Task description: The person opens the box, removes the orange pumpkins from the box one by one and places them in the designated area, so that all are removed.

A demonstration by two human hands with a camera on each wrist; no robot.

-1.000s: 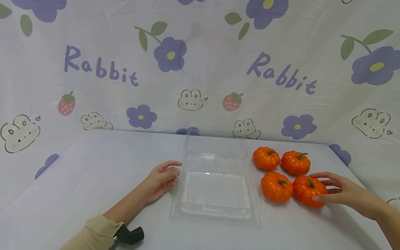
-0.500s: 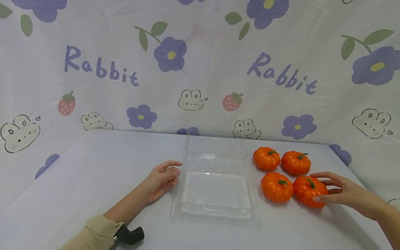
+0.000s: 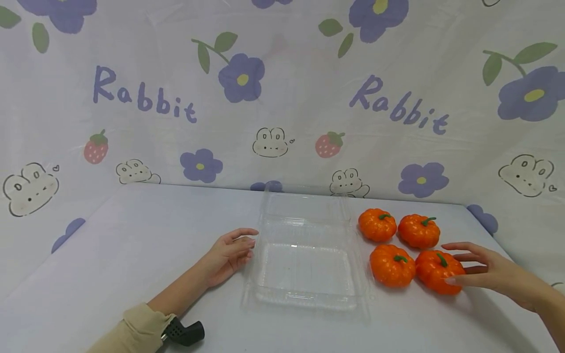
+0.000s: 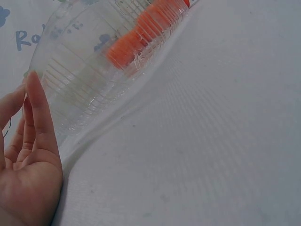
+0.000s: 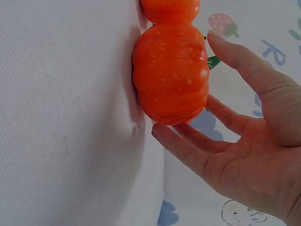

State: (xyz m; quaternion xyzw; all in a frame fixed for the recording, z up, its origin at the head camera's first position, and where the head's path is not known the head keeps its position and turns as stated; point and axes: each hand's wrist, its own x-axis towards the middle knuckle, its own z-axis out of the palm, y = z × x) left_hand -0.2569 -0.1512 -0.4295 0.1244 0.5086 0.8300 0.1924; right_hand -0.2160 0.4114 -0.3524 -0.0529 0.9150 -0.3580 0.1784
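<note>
A clear plastic clamshell box [image 3: 304,267] lies with its lid folded back in the middle of the table. My left hand [image 3: 229,257] rests at its left edge, fingers loosely bent; in the left wrist view the fingertips [image 4: 34,81] are right at the clear wall. Several small orange pumpkins with green stems stand right of the box. My right hand [image 3: 499,274] reaches around the front right pumpkin [image 3: 439,274], fingers spread. In the right wrist view the thumb is beside the stem and the fingers lie near the side of that pumpkin [image 5: 171,75].
Beside the box stand the front left pumpkin [image 3: 392,267], the back left pumpkin [image 3: 376,225] and the back right pumpkin [image 3: 418,233]. A white cloth [image 3: 132,245] covers the table. A patterned curtain [image 3: 282,108] hangs behind it.
My right hand has shifted very slightly to the right beside the front right pumpkin. The left hand, the box and the pumpkins stay in place; the head view tilts a little.
</note>
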